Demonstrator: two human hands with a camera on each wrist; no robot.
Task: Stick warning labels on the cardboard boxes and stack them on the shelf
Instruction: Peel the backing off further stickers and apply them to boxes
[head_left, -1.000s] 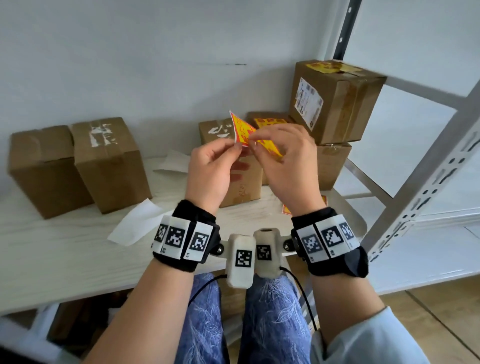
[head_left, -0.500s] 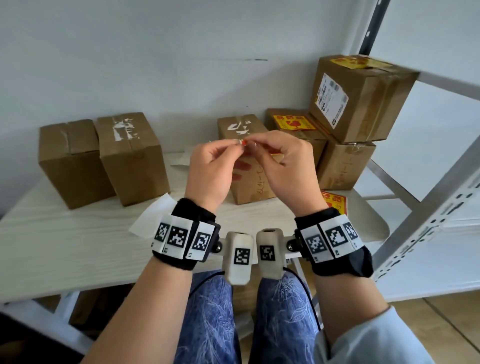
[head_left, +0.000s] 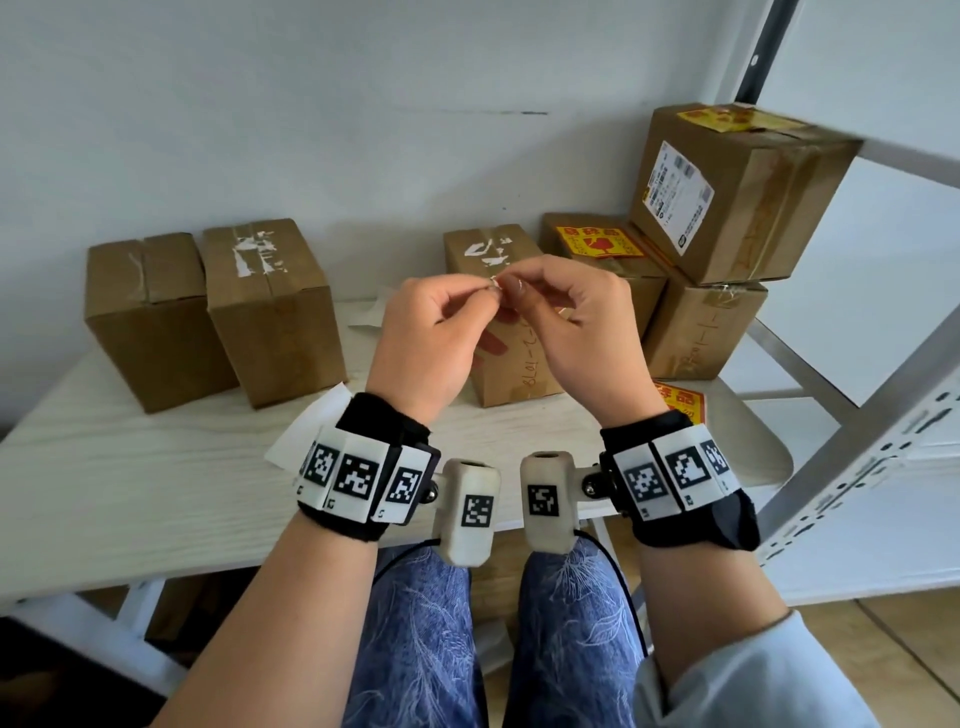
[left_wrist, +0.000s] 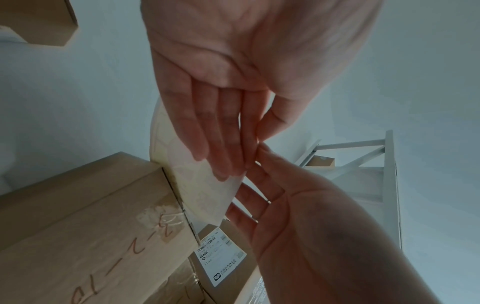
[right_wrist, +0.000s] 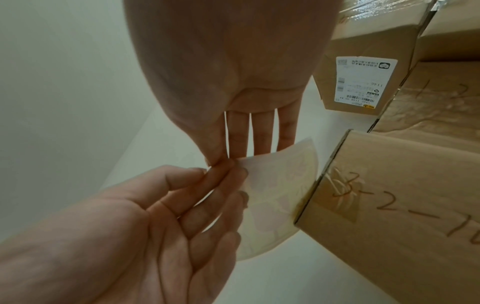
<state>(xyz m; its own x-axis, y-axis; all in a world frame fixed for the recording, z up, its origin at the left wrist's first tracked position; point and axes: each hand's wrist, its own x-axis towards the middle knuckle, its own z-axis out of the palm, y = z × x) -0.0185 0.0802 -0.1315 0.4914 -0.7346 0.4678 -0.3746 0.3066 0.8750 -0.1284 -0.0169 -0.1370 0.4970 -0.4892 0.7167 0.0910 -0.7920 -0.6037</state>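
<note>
The metal shelf frame (head_left: 852, 441) stands at the right, beside the pale wooden table (head_left: 130, 467). Three cardboard boxes are stacked at the table's right end; the top box (head_left: 737, 192) and a lower one (head_left: 597, 244) already carry yellow-and-red warning labels. Two plain boxes (head_left: 208, 312) stand together at the left, well apart from the stack. One unlabelled box (head_left: 498, 322), hand-marked on its front, sits directly behind the hands.

Both hands are raised over that box. The left hand (head_left: 431, 343) and right hand (head_left: 582, 338) each pinch the same corner of a warning label sheet (left_wrist: 207, 189) between thumb and forefinger, the other fingers loosely extended. From the wrist views the sheet hangs pale side out, curling, its lower edge near the box's top edge; contact cannot be confirmed.

Assessment: the label is very light, thin and limp, and likely tacky once the backing parts. It is best held by a corner or edge only, kept from folding onto itself. More loose labels (head_left: 680, 405) lie by the right wrist.
</note>
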